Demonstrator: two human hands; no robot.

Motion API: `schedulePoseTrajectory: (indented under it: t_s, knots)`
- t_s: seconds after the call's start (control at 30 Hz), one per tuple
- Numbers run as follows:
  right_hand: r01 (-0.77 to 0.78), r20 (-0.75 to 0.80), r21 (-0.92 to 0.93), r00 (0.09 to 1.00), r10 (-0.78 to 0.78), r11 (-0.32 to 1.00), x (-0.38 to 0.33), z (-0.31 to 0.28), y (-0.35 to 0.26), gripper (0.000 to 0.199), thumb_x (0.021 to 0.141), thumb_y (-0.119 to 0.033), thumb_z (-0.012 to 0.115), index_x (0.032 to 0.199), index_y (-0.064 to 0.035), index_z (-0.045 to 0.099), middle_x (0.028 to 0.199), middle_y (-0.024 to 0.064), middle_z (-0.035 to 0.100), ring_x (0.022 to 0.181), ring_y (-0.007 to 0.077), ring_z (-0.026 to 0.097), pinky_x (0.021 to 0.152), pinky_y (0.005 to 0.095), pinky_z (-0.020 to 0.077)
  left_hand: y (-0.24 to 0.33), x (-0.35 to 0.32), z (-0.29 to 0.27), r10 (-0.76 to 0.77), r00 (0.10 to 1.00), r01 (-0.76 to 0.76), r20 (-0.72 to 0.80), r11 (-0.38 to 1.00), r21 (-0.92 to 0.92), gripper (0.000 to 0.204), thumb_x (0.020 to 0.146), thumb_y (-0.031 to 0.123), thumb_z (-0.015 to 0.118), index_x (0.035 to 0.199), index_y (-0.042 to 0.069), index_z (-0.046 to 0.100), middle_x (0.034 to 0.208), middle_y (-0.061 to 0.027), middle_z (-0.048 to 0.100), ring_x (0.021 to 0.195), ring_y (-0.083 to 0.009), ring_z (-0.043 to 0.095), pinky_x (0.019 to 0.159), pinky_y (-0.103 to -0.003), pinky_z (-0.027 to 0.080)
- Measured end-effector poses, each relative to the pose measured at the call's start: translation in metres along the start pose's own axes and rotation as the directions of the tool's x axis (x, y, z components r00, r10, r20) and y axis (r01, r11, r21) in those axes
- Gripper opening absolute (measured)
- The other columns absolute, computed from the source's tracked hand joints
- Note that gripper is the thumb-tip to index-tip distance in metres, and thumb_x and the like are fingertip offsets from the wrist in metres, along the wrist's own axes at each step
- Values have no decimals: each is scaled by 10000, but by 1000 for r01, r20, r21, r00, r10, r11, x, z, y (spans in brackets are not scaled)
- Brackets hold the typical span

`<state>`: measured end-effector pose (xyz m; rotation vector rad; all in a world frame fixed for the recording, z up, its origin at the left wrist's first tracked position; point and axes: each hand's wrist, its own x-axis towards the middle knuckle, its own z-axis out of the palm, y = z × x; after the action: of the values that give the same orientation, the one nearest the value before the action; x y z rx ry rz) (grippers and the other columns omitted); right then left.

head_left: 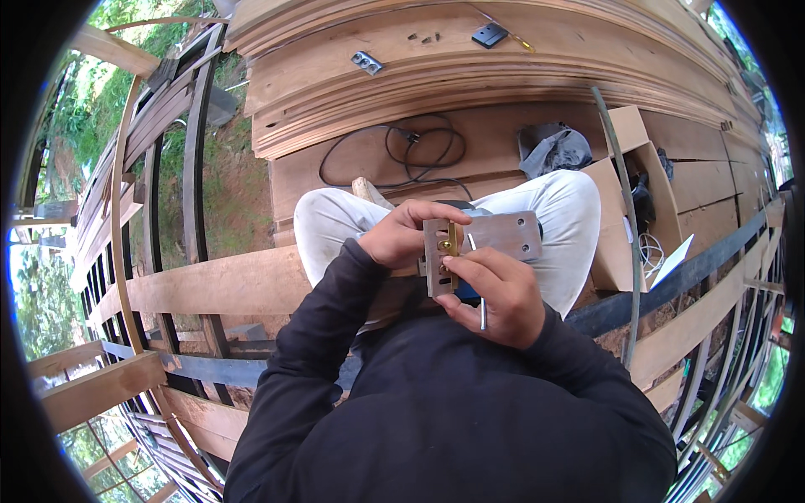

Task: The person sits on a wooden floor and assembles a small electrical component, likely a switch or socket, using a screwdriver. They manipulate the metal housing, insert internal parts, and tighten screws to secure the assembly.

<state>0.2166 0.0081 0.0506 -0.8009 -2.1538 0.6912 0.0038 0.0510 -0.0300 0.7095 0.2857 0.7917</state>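
A flat metal plate [503, 235] with corner holes lies over my lap, with blue and black casing below it. At its left end is a slotted metal piece [433, 281], where a brass strip [454, 239] carries brass screws. My left hand [394, 236] is closed round the slotted piece's left and far edge, some fingers hidden behind. Thumb and forefinger of my right hand [501, 293] pinch at the lower brass screw [446, 267]. A thin silver rod [483, 314] runs through that same hand, its far end above the plate.
Stacked planks [319, 92] rise ahead, bearing a grey two-holed block [366, 62], small metal bits [423, 38], a black block [489, 34] and a yellow-handled screwdriver [526, 44]. A black cord [323, 168] coils before me. Right are a dark cloth [553, 149] and cardboard box [608, 189].
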Motion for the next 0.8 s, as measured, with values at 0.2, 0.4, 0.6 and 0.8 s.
schedulePoseTrajectory:
  t_s: [0.2,0.4,0.6,0.8]
  knots:
    - [2,-6,10,1000,-2,1000,0,1,1,409,729,-129,808,1089,-14,652,921,113,660,796,271,668,673,352,548,0,0,0,3,1000,-3,-9,1000,7,342,924,30,656,1264,-2,629,1046,-65,703,940,-131,664,849,-277,524]
    - [-5,10,4,1000,5,1000,-4,3,2,418,726,-134,808,1096,-21,650,947,113,668,799,268,669,678,362,549,-2,0,-2,7,1000,-7,22,1000,-1,341,931,38,652,1269,1,627,1048,-68,703,939,-133,664,853,-274,524]
    - [-87,22,158,996,84,984,-7,-1,3,374,809,-108,761,1138,8,624,904,144,690,725,230,670,641,300,534,-1,-1,1,30,998,-25,-50,996,82,350,936,51,646,1280,-8,619,978,-45,682,890,-114,649,813,-261,516]
    - [-436,-29,790,675,737,430,-15,0,26,267,1029,-208,485,1085,18,616,825,105,685,556,73,505,509,207,407,0,4,2,310,853,-195,-420,936,294,316,882,20,595,1188,-21,662,856,-4,603,845,-78,594,747,-246,481]
